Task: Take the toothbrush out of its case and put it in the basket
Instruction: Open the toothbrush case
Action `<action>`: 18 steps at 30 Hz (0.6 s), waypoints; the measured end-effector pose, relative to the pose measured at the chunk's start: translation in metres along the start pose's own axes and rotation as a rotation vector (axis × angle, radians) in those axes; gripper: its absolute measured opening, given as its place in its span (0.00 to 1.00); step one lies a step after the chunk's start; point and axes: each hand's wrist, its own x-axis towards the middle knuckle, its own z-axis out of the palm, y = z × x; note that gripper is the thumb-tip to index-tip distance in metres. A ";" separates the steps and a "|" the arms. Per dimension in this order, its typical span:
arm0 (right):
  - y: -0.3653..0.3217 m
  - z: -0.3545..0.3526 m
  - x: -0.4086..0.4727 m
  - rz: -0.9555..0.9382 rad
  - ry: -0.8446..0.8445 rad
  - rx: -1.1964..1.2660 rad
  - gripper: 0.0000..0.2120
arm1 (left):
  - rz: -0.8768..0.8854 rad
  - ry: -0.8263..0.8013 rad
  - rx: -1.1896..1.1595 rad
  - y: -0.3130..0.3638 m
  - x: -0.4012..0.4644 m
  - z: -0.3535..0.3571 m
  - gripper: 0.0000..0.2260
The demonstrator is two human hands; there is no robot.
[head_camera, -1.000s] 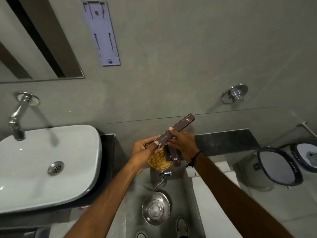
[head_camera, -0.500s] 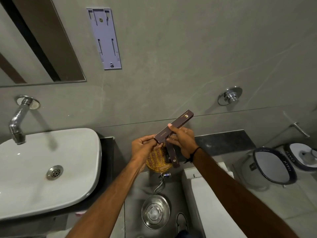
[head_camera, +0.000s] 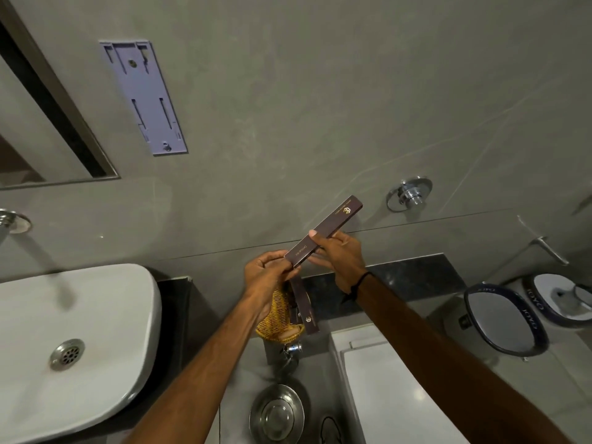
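Note:
A long dark brown toothbrush case (head_camera: pixel 333 225) with a gold logo is held slanted in front of the wall. My right hand (head_camera: pixel 339 257) grips its middle, thumb on top. My left hand (head_camera: pixel 267 280) pinches its lower left end. No toothbrush shows outside the case. Directly below my hands a small woven yellow basket (head_camera: pixel 278 318) sits on the dark ledge, partly hidden by my left wrist. A second brown case (head_camera: pixel 306 307) stands leaning in the basket.
A white washbasin (head_camera: pixel 73 341) lies at the left under a wall tap (head_camera: pixel 12 219). A steel bucket (head_camera: pixel 277 415) stands on the floor below the basket. A white toilet cistern (head_camera: pixel 384 379) and two bins (head_camera: pixel 506 322) are at the right.
Both hands have kept the case in the same slanted hold above the basket. The view has tilted slightly, and my left fingers have shifted at the case's lower end.

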 end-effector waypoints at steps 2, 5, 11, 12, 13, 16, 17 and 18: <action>-0.004 -0.003 0.004 0.005 0.006 -0.006 0.17 | 0.006 0.029 0.058 0.001 0.005 0.009 0.07; -0.006 -0.009 0.011 0.022 0.028 0.019 0.11 | 0.063 0.046 0.093 -0.002 0.009 0.018 0.08; -0.009 -0.017 0.023 0.114 0.056 0.158 0.08 | 0.303 0.079 0.330 -0.005 0.003 0.028 0.15; -0.010 -0.018 0.024 0.128 0.056 0.167 0.08 | 0.324 0.081 0.319 -0.004 0.003 0.029 0.15; -0.010 -0.019 0.025 0.144 0.056 0.171 0.08 | 0.339 0.080 0.307 -0.003 0.003 0.029 0.16; -0.011 -0.020 0.026 0.186 0.043 0.182 0.10 | 0.367 0.066 0.276 0.002 0.002 0.028 0.16; -0.011 -0.019 0.026 0.196 0.036 0.184 0.11 | 0.375 0.062 0.266 0.003 0.002 0.027 0.15; -0.011 -0.019 0.026 0.205 0.025 0.182 0.13 | 0.382 0.054 0.258 0.004 0.001 0.026 0.15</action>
